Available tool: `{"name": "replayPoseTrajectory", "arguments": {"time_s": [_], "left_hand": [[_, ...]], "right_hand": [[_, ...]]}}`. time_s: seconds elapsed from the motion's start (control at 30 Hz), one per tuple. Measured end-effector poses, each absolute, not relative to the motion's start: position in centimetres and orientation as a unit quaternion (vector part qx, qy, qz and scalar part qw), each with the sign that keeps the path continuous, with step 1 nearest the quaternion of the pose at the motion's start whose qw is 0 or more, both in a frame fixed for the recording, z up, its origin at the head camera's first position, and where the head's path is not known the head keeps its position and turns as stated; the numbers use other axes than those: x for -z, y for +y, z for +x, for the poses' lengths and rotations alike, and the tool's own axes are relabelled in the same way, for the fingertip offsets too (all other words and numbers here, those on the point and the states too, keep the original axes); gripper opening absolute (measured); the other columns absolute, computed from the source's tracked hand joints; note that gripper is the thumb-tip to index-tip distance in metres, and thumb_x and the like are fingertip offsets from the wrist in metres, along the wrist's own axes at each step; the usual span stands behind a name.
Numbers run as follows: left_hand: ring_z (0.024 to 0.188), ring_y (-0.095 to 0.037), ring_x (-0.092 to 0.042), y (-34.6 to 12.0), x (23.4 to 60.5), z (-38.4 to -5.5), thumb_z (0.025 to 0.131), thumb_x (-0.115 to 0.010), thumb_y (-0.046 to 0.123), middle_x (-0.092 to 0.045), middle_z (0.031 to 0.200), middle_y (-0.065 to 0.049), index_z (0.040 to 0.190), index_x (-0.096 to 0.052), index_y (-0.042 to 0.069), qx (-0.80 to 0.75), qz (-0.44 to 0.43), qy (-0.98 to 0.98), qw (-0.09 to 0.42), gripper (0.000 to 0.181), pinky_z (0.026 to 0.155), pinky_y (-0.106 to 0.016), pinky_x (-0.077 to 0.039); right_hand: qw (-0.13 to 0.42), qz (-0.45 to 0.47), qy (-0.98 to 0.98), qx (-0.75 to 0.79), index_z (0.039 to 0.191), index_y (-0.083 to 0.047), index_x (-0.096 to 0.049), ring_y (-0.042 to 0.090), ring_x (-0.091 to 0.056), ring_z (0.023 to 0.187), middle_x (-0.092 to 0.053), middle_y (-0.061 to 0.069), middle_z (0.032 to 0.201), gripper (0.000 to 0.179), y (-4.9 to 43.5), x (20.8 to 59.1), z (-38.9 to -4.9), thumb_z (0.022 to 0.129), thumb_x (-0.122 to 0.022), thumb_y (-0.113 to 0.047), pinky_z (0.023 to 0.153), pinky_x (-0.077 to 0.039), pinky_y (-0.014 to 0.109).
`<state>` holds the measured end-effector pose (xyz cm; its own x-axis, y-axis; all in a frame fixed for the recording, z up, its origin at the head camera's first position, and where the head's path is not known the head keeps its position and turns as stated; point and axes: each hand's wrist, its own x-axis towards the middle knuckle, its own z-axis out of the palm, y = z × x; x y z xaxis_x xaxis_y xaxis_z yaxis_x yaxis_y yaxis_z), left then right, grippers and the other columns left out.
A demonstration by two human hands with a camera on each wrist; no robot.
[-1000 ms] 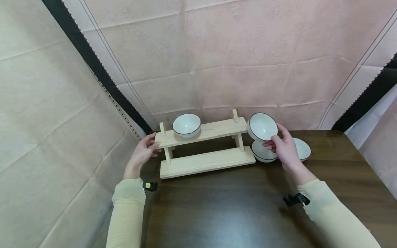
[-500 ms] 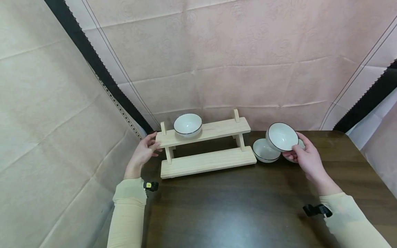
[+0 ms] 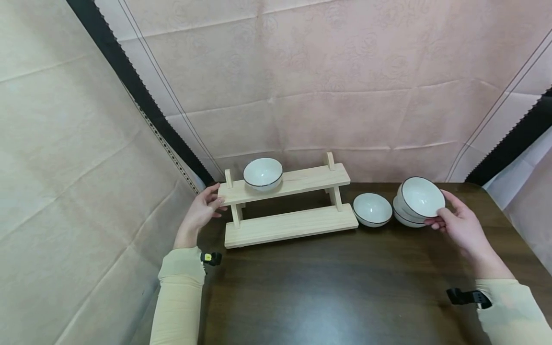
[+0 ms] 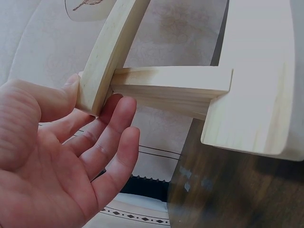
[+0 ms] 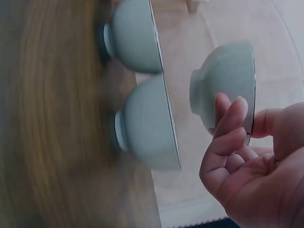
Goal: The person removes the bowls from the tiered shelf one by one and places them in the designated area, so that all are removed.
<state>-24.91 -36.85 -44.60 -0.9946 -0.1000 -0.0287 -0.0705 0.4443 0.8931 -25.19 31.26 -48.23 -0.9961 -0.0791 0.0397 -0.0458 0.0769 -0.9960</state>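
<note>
A two-tier wooden shelf rack [image 3: 289, 225] stands on the table. At the left end of its upper board, my left hand [image 3: 202, 211] pinches the board between thumb and fingers; the left wrist view shows the thumb [image 4: 59, 97] against the board's end. My right hand [image 3: 463, 230] holds a white dark-rimmed bowl [image 5: 228, 76] by its rim, thumb inside and fingers beneath. In the right wrist view this bowl is apart from and above another bowl [image 5: 147, 126] on the table. A further bowl [image 3: 372, 210] sits between that one and the rack.
One more white bowl [image 3: 263, 174] rests on the rack's upper board, towards the left. The dark wooden table [image 3: 327, 287] extends in front. Pale cloth [image 3: 345, 72] hangs behind and at the left, close to the rack.
My right hand has carried its bowl to the right, away from the rack and over the rightmost bowl. My left hand keeps its hold on the rack's end.
</note>
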Motion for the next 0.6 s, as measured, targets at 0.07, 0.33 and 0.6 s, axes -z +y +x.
{"name": "replayPoseTrajectory", "arguments": {"time_s": [0.07, 0.33, 0.6], "left_hand": [[0.116, -0.043, -0.068, -36.8, 44.6, -24.9, 0.112, -0.058, 0.014, -0.058, 0.144, -0.026, 0.17, -0.031, 0.013, 0.525, 0.05, -0.849, 0.015, 0.064, 0.09, -0.048, -0.06], [0.118, -0.045, -0.067, -36.7, 44.6, -24.8, 0.112, -0.057, 0.014, -0.058, 0.144, -0.027, 0.17, -0.03, 0.014, 0.527, 0.053, -0.848, 0.015, 0.064, 0.091, -0.048, -0.06], [0.12, -0.051, -0.064, -36.7, 44.7, -24.9, 0.112, -0.057, 0.013, -0.058, 0.144, -0.028, 0.17, -0.03, 0.013, 0.532, 0.049, -0.845, 0.016, 0.064, 0.091, -0.049, -0.06]], "right_hand": [[0.012, -0.034, 0.743, 0.669, 0.172, -0.009, -0.016, 0.009, -0.072, 0.07, -0.078, 0.002, 0.083, 0.065, 32.1, 48.3, -25.1, 0.114, -0.046, -0.011, 0.061, -0.056, 0.019], [-0.005, 0.031, 0.795, 0.606, 0.174, -0.015, -0.006, 0.004, -0.072, 0.068, -0.077, -0.008, 0.079, 0.071, 34.5, 48.5, -24.5, 0.113, -0.043, -0.016, 0.06, -0.053, 0.018], [-0.011, 0.066, 0.789, 0.611, 0.174, -0.018, -0.004, 0.004, -0.072, 0.068, -0.076, -0.009, 0.078, 0.072, 36.3, 48.5, -24.3, 0.113, -0.043, -0.018, 0.06, -0.052, 0.018]]}}
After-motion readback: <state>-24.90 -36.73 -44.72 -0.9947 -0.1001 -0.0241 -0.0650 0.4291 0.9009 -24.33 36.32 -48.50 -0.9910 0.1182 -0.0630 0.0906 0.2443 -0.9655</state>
